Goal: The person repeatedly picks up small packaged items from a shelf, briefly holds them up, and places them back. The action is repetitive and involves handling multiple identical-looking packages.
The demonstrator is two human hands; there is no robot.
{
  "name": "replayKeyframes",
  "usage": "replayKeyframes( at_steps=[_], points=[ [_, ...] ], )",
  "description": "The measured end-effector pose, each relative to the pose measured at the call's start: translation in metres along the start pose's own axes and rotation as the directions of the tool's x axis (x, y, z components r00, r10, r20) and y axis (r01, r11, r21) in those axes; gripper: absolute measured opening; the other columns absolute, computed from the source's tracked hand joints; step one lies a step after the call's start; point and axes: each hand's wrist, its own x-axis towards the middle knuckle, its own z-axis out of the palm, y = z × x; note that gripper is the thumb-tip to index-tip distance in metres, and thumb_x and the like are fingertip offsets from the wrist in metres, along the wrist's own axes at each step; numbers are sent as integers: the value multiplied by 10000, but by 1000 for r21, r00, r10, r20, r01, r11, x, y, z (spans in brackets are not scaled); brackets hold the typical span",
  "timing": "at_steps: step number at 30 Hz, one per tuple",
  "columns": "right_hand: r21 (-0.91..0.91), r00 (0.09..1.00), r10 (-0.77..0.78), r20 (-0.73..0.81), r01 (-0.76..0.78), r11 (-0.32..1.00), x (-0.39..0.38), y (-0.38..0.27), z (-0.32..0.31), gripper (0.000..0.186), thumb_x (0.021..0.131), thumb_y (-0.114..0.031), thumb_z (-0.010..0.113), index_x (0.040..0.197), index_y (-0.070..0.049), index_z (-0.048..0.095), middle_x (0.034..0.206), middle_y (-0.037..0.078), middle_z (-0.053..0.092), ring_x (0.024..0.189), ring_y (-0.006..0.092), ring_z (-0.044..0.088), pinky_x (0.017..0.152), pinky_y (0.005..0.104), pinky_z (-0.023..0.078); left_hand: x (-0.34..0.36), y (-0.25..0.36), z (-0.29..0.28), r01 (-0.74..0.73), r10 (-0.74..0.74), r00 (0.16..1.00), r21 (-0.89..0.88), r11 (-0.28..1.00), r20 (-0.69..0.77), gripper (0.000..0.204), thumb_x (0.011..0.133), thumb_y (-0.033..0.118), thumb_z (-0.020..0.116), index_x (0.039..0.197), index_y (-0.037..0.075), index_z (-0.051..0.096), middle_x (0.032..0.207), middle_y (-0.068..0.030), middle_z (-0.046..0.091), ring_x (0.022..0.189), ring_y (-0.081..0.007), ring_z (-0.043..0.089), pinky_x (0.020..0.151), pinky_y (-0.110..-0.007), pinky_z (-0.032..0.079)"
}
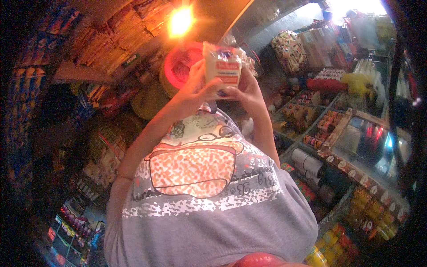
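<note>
A cream-coloured, plastic-wrapped packet (224, 64) with a red and blue label is held up at the upper middle, in front of my chest. My left hand (200, 84) grips it from the left and below, its fingers bent round the side. My right hand (244, 89) grips it from the right, with the thumb at the bottom edge. Behind the packet to the left is a red round tub or lid (178, 66). My grey printed shirt (209, 213) fills the lower middle.
Packed shelves (115, 31) and a bright lamp (180, 21) are overhead at the left, with hanging packets (24, 120) farther left. On the right stand stacked bagged goods (289, 49), compartmented trays of small items (329, 124) and a glass-topped case (364, 138).
</note>
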Motion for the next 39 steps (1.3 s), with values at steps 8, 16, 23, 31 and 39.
replayKeyframes(
  at_steps=[8,16,23,31,39],
  points=[
    [-51,714,395,-579,-515,856,-93,102,-114,299,726,-184,692,913,16,572,793,54,612,631,104,575,492,238,453,-31,-5,-48,184,-186,982,361,914,-30,294,762,101,614,1036,23,539,1045,-94,514,928,-160,509,788,-268,426],
    [263,649,305,-697,-163,951,-61,153,-195,257,818,-200,584,993,-13,556,798,83,617,702,164,618,523,223,458,-82,-17,-100,397,-182,851,375,838,-493,100,751,103,648,782,33,584,651,8,547,591,-50,471,540,-218,392],
    [-727,912,270,-310,-410,551,-99,263,-308,125,803,-132,593,856,-26,557,723,7,572,564,94,483,503,229,427,-201,-78,-156,700,-113,368,196,687,-923,172,791,213,619,839,50,590,697,-37,575,572,-164,514,543,-265,408],
    [-636,755,486,-439,-644,426,-68,211,-274,121,805,-129,587,851,-20,563,736,25,573,598,100,501,532,236,428,-401,-142,-241,906,433,-99,99,412,-896,218,727,225,649,815,28,621,715,-97,615,600,-259,574,558,-342,459],
    [-494,730,511,-454,-683,537,-75,89,-259,119,807,-126,581,846,-15,569,749,43,574,632,106,519,561,243,430,-452,-212,-322,980,590,-129,-11,200,-797,211,705,207,621,784,13,647,726,-124,634,607,-288,597,548,-380,474]
  ],
)
